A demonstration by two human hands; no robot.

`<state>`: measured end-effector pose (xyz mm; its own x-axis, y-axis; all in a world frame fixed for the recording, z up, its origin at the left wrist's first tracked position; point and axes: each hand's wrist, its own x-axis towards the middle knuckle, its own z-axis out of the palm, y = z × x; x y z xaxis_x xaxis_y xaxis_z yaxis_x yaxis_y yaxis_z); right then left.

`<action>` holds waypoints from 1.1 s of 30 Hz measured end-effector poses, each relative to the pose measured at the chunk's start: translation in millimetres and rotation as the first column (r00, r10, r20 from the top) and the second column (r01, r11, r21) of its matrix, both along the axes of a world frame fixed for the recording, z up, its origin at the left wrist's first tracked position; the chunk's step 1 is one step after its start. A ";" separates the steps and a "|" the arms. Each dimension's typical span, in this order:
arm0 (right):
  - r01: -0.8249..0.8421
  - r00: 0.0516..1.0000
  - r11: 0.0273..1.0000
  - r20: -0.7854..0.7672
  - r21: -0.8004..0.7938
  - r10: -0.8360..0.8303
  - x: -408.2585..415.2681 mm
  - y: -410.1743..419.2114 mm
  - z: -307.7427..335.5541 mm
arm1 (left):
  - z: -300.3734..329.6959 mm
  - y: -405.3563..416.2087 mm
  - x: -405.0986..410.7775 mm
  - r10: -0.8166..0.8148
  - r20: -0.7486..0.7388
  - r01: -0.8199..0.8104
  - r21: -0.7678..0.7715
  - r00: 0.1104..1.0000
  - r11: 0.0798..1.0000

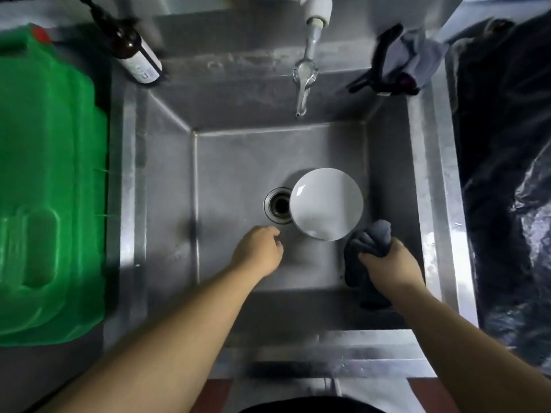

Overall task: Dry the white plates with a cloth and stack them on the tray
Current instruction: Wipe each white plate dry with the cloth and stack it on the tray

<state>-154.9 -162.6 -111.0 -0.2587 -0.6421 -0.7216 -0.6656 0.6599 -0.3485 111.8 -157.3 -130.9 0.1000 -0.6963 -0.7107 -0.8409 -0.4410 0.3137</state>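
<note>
White plate lies on the floor of the steel sink, right of centre, its left edge covering part of the round drain; it seems to be a single plate, though whether more lie under it cannot be told. The left hand hangs over the sink floor just short of the plate's near-left edge, fingers loosely curled and holding nothing, not touching the plate. The right hand grips a bunched dark grey cloth, fingers curled round its middle, with one end poking up beside the plate's near-right rim and the other end drooping toward the sink's front wall. A tap reaches out over the back of the basin. On the bench to the left sits a green tray, and behind it a dark bottle with a pale label lies tilted against the sink's back corner. At the back right corner a black clamp and a grey rag rest on the rim, with black plastic sheeting on the right.
</note>
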 end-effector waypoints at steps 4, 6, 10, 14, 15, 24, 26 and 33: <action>0.032 0.999 0.999 0.037 -0.007 -0.032 -1.4 -3.2 -30.5 | -43.9 -22.9 -18.2 0.083 -0.009 -0.084 -0.024 0.996 0.996; 0.055 0.997 0.998 0.050 -0.019 -0.054 -1.4 -3.8 -41.8 | -65.0 -31.8 -27.8 0.132 -0.007 -0.132 -0.021 0.991 0.991; 0.120 0.992 0.992 0.054 -0.033 -0.118 -1.9 -5.9 -59.0 | -100.6 -49.6 -43.0 0.275 -0.012 -0.275 -0.013 0.961 0.961; 0.164 0.986 0.985 0.011 -0.060 -0.164 -0.4 -9.9 -69.7 | -128.2 -60.7 -52.9 0.387 -0.019 -0.387 0.004 0.922 0.922; 0.174 0.985 0.983 0.008 -0.060 -0.174 0.7 -10.4 -71.1 | -132.3 -61.7 -55.1 0.417 -0.031 -0.417 0.008 0.908 0.909; 0.247 0.969 0.965 0.055 -0.085 -0.243 4.4 -5.7 -77.8 | -145.7 -73.1 -63.0 0.661 -0.069 -0.664 -0.046 0.748 0.746; 0.250 0.968 0.965 0.052 -0.082 -0.247 3.6 -4.9 -79.0 | -148.6 -78.2 -62.7 0.698 -0.066 -0.700 -0.016 0.713 0.714; 0.275 0.961 0.956 0.053 -0.102 -0.271 -2.1 -1.4 -81.4 | -156.2 -79.1 -58.3 0.789 -0.119 -0.780 0.117 0.603 0.614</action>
<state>-157.0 -164.0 -192.4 -0.4087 -0.6249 -0.6652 -0.4498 0.7721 -0.4490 53.4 -236.4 -287.2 0.4866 -0.3648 -0.7938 -0.1114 -0.9271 0.3578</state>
